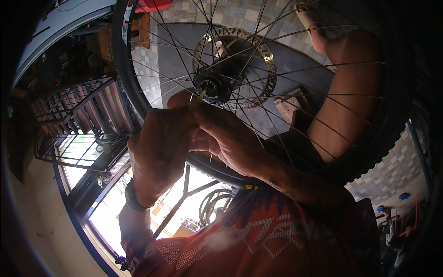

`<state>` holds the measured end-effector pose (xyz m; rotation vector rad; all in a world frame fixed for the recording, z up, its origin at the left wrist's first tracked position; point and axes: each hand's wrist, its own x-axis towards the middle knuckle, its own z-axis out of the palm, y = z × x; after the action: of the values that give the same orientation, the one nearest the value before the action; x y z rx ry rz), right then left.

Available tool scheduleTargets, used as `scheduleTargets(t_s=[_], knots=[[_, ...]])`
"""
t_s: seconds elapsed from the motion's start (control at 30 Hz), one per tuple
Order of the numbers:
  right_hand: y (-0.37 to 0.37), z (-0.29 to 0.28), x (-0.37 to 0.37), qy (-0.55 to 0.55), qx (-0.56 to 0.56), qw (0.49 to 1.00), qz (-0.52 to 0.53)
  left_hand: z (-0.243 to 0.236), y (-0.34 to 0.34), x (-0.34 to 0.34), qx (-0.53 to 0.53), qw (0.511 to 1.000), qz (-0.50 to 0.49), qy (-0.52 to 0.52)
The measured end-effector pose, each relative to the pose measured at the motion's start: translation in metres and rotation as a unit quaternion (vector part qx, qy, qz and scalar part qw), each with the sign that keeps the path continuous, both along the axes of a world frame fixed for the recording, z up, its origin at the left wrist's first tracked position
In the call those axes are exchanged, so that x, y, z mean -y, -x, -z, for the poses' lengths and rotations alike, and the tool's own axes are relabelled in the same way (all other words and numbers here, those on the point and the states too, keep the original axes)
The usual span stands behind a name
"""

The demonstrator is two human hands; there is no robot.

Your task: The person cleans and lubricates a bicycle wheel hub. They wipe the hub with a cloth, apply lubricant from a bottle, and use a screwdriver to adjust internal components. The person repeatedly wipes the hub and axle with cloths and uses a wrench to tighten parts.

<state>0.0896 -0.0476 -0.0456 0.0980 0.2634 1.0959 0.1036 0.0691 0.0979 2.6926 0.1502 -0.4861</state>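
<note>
A spoked bicycle wheel with a black tyre (130, 83) stands in front of me. Its black hub (219, 76) faces me, the bearing (211, 87) showing in the open end, and a disc rotor (269, 57) sits behind it. A thin yellow-green pointed nozzle (198, 99) reaches up from between my hands, its tip at the lower edge of the bearing. My left hand (159, 147), a dark band on its wrist, is closed around the nozzle's lower part. My right hand (228, 138) presses in from the other side, its fingers closed on the same piece. Whatever body the nozzle has is hidden.
My bare leg (348, 101) shows beyond the spokes at right. A wooden block (293, 104) lies on a grey mat (177, 46) over tiled floor. Shelving with metal bars (87, 106) stands at left. More wheels (216, 203) are by the bright opening below.
</note>
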Motion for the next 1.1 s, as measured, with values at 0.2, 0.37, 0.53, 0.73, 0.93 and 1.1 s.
scheduleTargets(t_s=[0.2,0.37,0.53,0.73,0.93,1.1], knots=[[-0.0005,-0.0020,0.0018,0.007,0.003,1.000,-0.003,0.0001,0.0018,-0.0016,-0.003,0.998,-0.055,0.024],[-0.0011,-0.0025,0.0024,0.017,0.019,1.000,-0.007,0.0001,0.0025,-0.0023,-0.015,0.997,-0.072,0.038],[-0.0023,-0.0066,0.0032,0.029,0.009,1.000,0.000,-0.0019,0.0011,-0.0024,-0.016,0.995,-0.081,0.051],[-0.0057,-0.0077,0.0072,0.045,0.032,0.998,-0.023,-0.0023,0.0008,-0.0052,-0.019,0.995,-0.079,0.056],[-0.0053,-0.0094,0.0061,0.054,0.019,0.998,-0.015,-0.0012,0.0011,-0.0070,-0.014,0.996,-0.068,0.058],[-0.0045,-0.0087,0.0063,0.048,0.031,0.998,-0.018,-0.0022,-0.0007,-0.0072,-0.015,0.997,-0.056,0.051]])
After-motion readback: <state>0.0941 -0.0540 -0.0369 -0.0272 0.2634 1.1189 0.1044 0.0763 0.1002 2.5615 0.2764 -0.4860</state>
